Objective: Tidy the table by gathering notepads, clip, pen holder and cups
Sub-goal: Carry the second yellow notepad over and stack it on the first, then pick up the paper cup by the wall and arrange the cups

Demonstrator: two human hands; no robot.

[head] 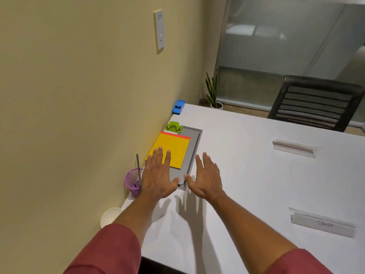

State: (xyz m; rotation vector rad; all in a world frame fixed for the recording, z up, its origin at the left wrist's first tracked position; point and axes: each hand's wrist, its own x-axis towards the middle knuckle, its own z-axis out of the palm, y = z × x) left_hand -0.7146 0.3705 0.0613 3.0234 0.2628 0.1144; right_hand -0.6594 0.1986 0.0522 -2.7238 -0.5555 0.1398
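A yellow notepad (172, 148) with a red-edged pad under it lies against the wall on the white table (246, 165). A green clip (173, 126) sits just beyond the pads. The purple mesh pen holder (132, 182) with a grey pen stands at the table's left edge, and a white paper cup (109, 216) sits nearer me. My left hand (158, 175) hovers flat and open over the notepad's near corner, holding nothing. Beside it, my right hand (206, 177) is spread open above the grey cable tray.
A grey recessed cable tray (194, 143) runs beside the pads. A blue stapler-like object (178, 107) lies at the far corner. Two clear name holders (294, 148) (323, 224) rest on the right. A black chair (314, 103) and a potted plant (212, 91) stand beyond.
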